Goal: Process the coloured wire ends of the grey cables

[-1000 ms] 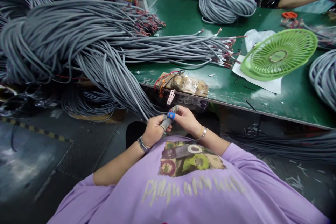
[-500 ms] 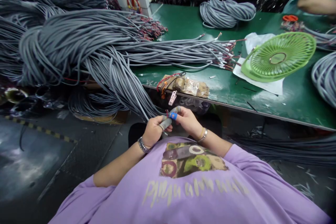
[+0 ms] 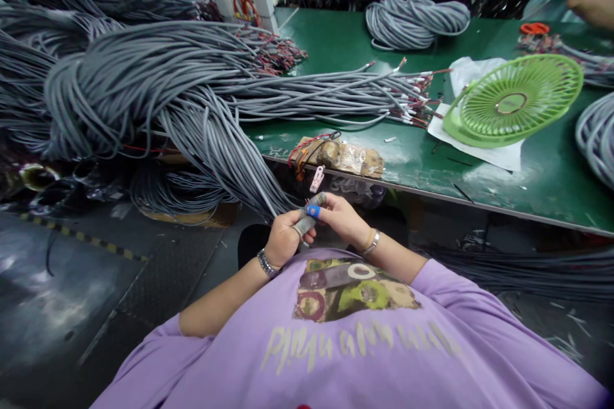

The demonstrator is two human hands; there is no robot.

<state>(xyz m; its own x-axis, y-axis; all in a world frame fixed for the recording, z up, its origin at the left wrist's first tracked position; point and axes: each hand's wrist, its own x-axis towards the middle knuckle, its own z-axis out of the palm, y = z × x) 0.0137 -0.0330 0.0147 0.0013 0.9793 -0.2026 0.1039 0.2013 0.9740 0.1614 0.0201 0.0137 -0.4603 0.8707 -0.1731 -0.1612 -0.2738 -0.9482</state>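
Observation:
My left hand (image 3: pixel 284 238) and my right hand (image 3: pixel 339 216) meet in front of my chest, just below the bench edge. Both are closed, thumbs and wrapped forefingers pinched together on a grey cable whose thin red wires show faintly between the fingertips. Grey tape wraps the fingers, and blue tape circles my right thumb. From the left, a hanging bundle of grey cables (image 3: pixel 225 147) runs down to my left hand. The exact grip on the wire ends is hidden by the fingers. A pale pink clip (image 3: pixel 317 179) hangs at the bench edge above my hands.
On the green bench (image 3: pixel 412 169) lie more grey cables (image 3: pixel 316 94) with stripped ends, a coiled cable (image 3: pixel 415 22), a taped block (image 3: pixel 345 156) and a green fan (image 3: pixel 518 102) on white paper. Orange-handled scissors (image 3: pixel 534 28) lie near a co-worker's arm (image 3: pixel 592 0).
My fingers have closed in slightly, with the right thumb shifted left over the red wires, which now show less. The co-worker's arm at the upper right has moved right.

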